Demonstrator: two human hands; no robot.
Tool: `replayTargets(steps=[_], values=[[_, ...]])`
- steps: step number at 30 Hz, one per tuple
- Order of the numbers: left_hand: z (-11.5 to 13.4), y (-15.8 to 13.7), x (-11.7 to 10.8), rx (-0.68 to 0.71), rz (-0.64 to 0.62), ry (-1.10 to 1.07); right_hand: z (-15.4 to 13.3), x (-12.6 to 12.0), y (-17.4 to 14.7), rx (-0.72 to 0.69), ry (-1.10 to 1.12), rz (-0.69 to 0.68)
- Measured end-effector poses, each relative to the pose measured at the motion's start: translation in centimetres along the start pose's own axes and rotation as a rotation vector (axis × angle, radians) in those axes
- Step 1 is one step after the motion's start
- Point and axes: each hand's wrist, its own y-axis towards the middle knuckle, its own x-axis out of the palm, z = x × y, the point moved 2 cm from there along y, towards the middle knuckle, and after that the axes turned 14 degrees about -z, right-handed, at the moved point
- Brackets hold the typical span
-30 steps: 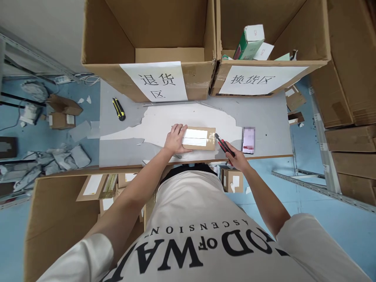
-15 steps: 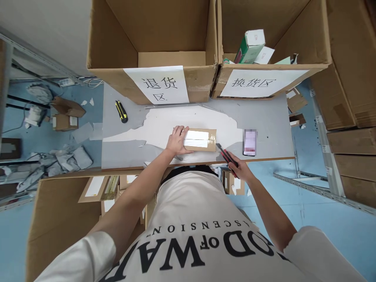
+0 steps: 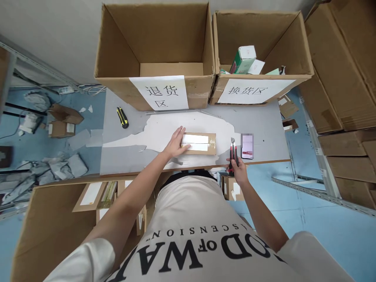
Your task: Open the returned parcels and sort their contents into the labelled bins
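A small cardboard box (image 3: 212,147) with a white label and clear tape lies on the table's white patch. My left hand (image 3: 175,144) is at its left end, fingers stretched out and thumb over the label. To the right, my right hand (image 3: 239,169) is closed round a red and black utility knife (image 3: 233,154), its blade end pointing away from me. Beside the knife lies a phone (image 3: 247,147) with a lit, blurred screen. A yellow and black utility knife (image 3: 122,118) rests on the table's left part.
Two large open cartons stand at the back: the left carton (image 3: 198,90) and the right carton (image 3: 219,84), which holds a green and white box (image 3: 243,60). Below the table's left edge, a big carton (image 3: 49,223) contains several parcels. Stacked cartons (image 3: 337,70) rise at right.
My right hand has moved away from the small box's right end, and the knife has turned to point away from me. My left hand has loosened and slid slightly left on the box.
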Motion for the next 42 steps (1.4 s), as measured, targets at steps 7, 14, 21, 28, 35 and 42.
replayTargets(steps=[7,14,21,28,35,42], values=[[-5.2,-0.1,-0.7,-0.355,0.094,-0.778,1.2,5.4,2.6,0.0,0.277,-0.048],[-4.9,-0.7,-0.4,-0.323,0.089,-1.108,1.0,6.2,3.3,-0.054,0.307,-0.009],[-4.2,-6.0,1.9,-0.23,0.194,-1.004,-3.9,4.9,10.0,-0.103,0.237,-0.087],[-0.8,-11.2,7.8,-0.345,0.311,-0.861,-9.2,9.7,18.0,0.009,0.042,-0.307],[-0.1,-11.1,9.2,-0.336,0.277,-0.845,-8.8,11.7,19.8,0.038,-0.075,-0.306],[-1.7,-11.4,7.3,-0.332,0.047,-0.632,-6.8,9.4,17.5,-0.04,0.035,-0.208]])
